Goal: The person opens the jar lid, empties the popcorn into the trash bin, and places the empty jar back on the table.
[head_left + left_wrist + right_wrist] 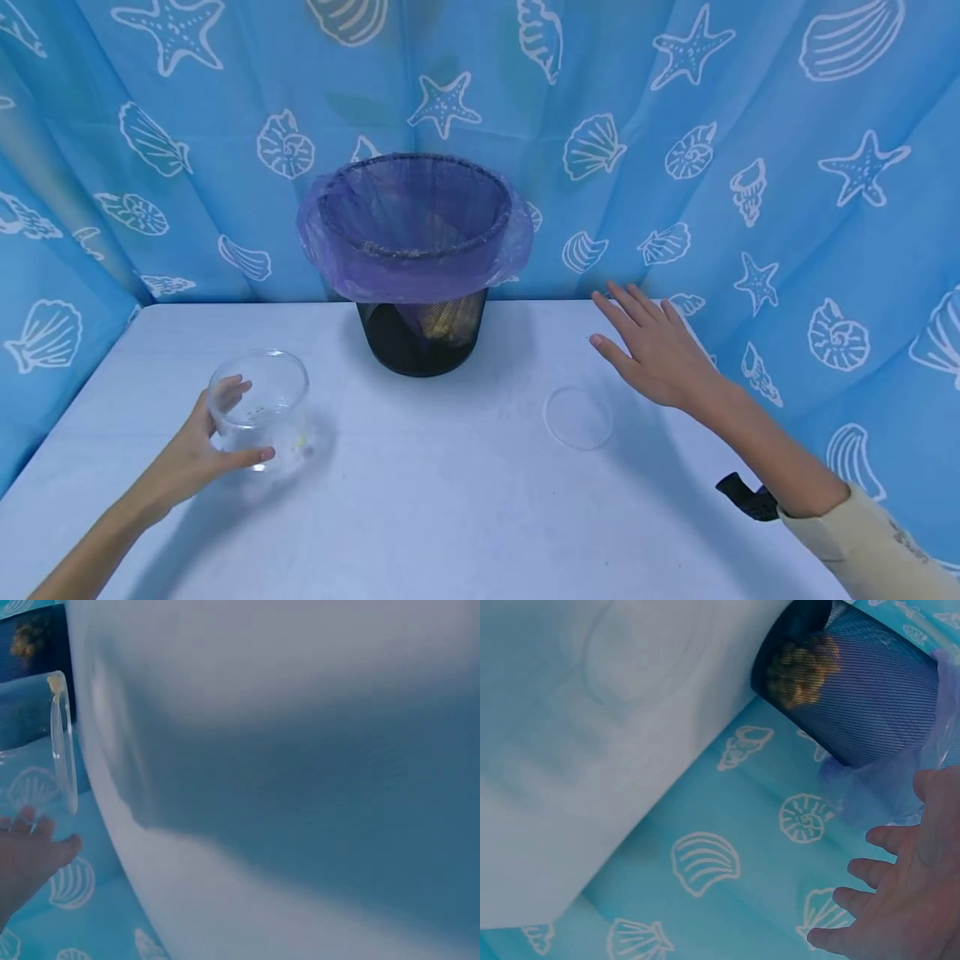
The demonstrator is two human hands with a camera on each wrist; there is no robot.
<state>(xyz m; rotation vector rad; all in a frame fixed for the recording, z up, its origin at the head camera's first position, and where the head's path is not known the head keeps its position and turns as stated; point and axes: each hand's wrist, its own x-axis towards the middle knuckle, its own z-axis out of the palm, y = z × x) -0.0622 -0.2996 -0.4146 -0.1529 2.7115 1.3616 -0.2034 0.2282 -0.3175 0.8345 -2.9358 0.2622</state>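
At the left of the head view, my left hand [191, 454] grips a clear round plastic container [262, 421], thumb on the near side and fingers round the far side. A small yellowish bit shows at the container's lower right, and the left wrist view has a yellowish bit on the container's [60, 735] edge. My right hand [656, 354] is held over the table's right side, fingers straight and spread, with nothing in it. A clear round lid [577, 418] lies flat on the table, left of and below that hand in the head view.
A black mesh bin [420, 354] with a purple bag [412, 279] folded over its rim stands at the table's back; something yellow-brown [802, 671] shows through its mesh. A blue curtain [480, 67] with shell prints hangs behind the white table [450, 500].
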